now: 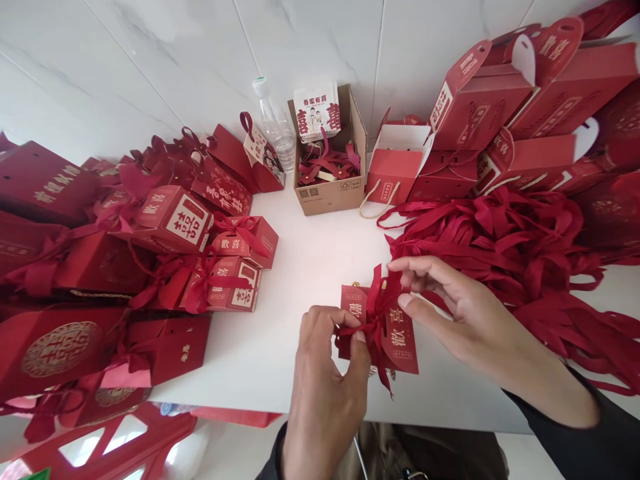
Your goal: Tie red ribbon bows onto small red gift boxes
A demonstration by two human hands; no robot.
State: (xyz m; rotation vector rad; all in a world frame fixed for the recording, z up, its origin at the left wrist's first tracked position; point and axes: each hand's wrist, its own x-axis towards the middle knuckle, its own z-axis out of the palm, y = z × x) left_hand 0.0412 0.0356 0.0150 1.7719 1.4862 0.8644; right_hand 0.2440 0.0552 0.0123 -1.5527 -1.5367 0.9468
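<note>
A small red gift box (400, 343) with gold lettering rests on the white table in front of me. A dark red ribbon (373, 327) is tied in a bow across its top. My left hand (330, 373) pinches a loop of this ribbon between thumb and forefinger on the box's left side. On the other side, my right hand (450, 307) is beside the bow's upper right loop. Its thumb and forefinger are apart, and the other fingers are partly curled. Just beyond the right hand lies a big heap of loose red ribbons (485, 227).
Finished-looking red boxes with bows (230, 283) are stacked along the left. A cardboard box (327, 197) with cards and ribbon straps stands at the back, beside a plastic bottle (280, 130). More red boxes (480, 100) pile up at the back right, against the tiled wall.
</note>
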